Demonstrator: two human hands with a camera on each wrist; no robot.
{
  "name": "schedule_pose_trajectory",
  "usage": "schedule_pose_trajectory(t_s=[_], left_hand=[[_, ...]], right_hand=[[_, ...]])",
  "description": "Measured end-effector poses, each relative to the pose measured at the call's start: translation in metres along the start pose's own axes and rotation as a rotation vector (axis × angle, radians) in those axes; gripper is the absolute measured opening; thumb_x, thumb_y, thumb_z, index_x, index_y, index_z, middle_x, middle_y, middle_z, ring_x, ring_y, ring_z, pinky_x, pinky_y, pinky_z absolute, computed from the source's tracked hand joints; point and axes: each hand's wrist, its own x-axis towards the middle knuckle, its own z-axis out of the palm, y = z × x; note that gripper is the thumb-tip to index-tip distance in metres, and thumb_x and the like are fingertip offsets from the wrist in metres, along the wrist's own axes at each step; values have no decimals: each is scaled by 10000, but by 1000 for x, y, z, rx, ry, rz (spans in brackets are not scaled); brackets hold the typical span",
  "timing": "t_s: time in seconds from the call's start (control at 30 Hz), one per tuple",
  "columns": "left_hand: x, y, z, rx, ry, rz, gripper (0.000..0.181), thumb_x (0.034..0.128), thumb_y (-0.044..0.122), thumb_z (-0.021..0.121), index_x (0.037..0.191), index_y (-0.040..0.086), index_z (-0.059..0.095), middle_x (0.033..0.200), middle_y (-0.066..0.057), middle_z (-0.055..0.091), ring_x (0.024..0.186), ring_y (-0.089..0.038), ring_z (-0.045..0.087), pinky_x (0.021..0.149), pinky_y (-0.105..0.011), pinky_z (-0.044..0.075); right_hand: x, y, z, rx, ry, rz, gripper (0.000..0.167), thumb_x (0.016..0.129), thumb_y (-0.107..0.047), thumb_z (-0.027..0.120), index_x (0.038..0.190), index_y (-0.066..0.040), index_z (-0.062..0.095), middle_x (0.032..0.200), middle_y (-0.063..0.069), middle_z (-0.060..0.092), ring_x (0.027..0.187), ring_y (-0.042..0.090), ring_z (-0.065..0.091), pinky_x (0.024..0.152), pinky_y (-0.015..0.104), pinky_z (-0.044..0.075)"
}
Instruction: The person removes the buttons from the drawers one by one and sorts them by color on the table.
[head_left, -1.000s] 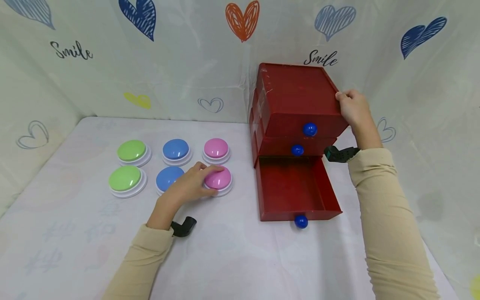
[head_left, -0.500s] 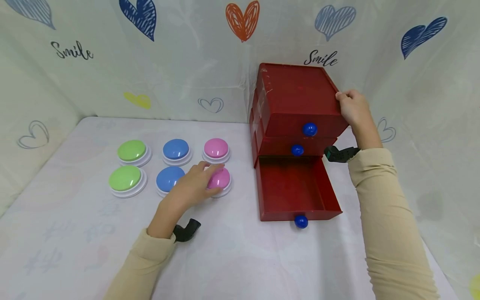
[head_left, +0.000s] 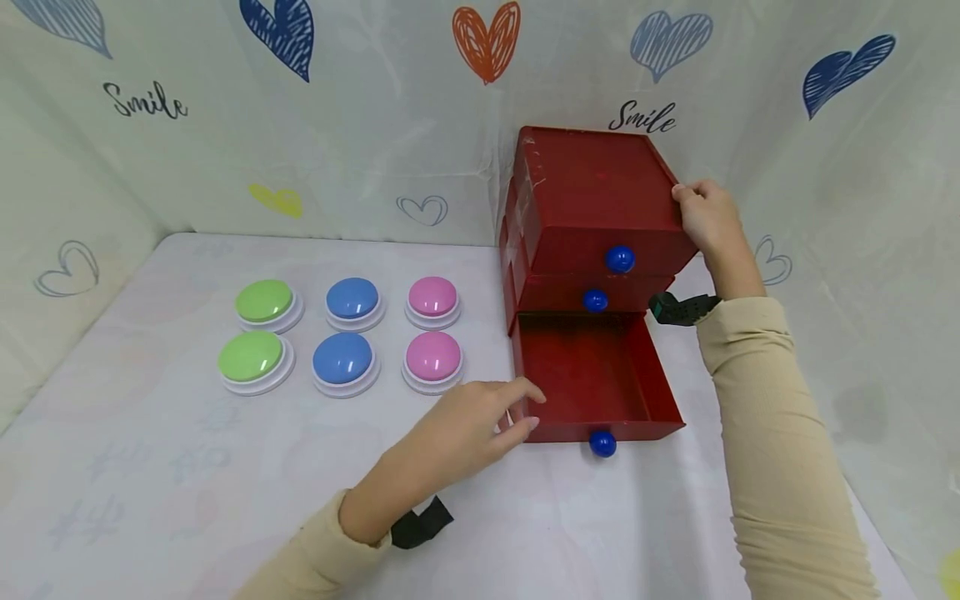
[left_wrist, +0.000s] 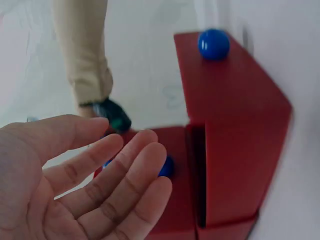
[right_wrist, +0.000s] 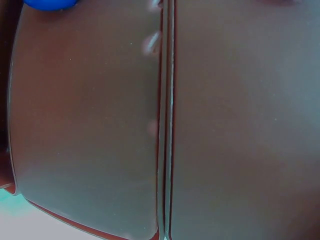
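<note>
A red drawer cabinet (head_left: 600, 179) stands at the right of the head view, its bottom drawer (head_left: 592, 375) pulled out with nothing inside. My left hand (head_left: 472, 421) is beside that drawer's left front corner, fingers loosely bent and holding nothing. In the left wrist view, the palm and fingers of the left hand (left_wrist: 95, 185) show bare next to the drawer (left_wrist: 245, 160). My right hand (head_left: 708, 217) grips the right edge of the cabinet's top. Red panels (right_wrist: 90, 125) fill most of the right wrist view, where the right hand cannot be made out.
Left of the cabinet, round push buttons stand in two rows on white bases: green (head_left: 251, 357), blue (head_left: 343, 358) and pink (head_left: 433, 357). Blue round knobs (head_left: 602, 443) mark the drawer fronts. A white cloth (head_left: 187, 500) covers the table, and a printed curtain (head_left: 360, 125) hangs behind.
My left hand has left the front pink button and moved right and nearer to me, to the open drawer's corner. The right hand keeps its place on the cabinet.
</note>
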Motion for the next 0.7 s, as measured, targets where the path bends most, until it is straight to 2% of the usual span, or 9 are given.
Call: schedule_pose_trajectory(t_s=[0.17, 0.3, 0.37, 0.53, 0.7], left_hand=[[2, 15, 19, -8, -24, 81, 281, 884, 243, 632, 1152, 180, 577, 782, 72, 655, 651, 20, 539, 629, -71, 445], [6, 21, 36, 37, -44, 137, 279, 889, 235, 624, 1160, 185, 583, 779, 78, 669, 615, 44, 539, 625, -53, 436], [9, 23, 43, 64, -42, 165, 281, 895, 220, 613, 1171, 180, 584, 714, 83, 642, 563, 43, 510, 596, -49, 423], [14, 26, 54, 122, -51, 169, 345, 889, 214, 623, 1225, 171, 561, 557, 108, 502, 466, 40, 415, 581, -49, 422], [17, 26, 62, 183, -45, 160, 386, 870, 219, 651, 1238, 166, 548, 602, 87, 553, 512, 13, 494, 647, -109, 498]], right_hand=[[-1, -1, 0, -3, 0, 1, 546, 985, -435, 259, 1340, -44, 399, 1069, 62, 490, 866, 109, 496, 873, 371, 448], [-1, -1, 0, -4, 0, 3, 552, 985, -437, 257, 1355, -49, 391, 1085, 68, 493, 879, 117, 498, 912, 402, 446], [-2, -1, 0, -5, 3, 3, 552, 985, -436, 255, 1353, -49, 393, 1084, 69, 491, 876, 116, 499, 907, 398, 450], [-2, -1, 0, -6, 1, -1, 550, 985, -436, 258, 1352, -50, 394, 1076, 64, 491, 859, 103, 503, 871, 364, 461], [-1, -1, 0, -7, -5, -1, 550, 985, -435, 259, 1354, -51, 395, 1073, 59, 491, 855, 98, 504, 863, 356, 461]])
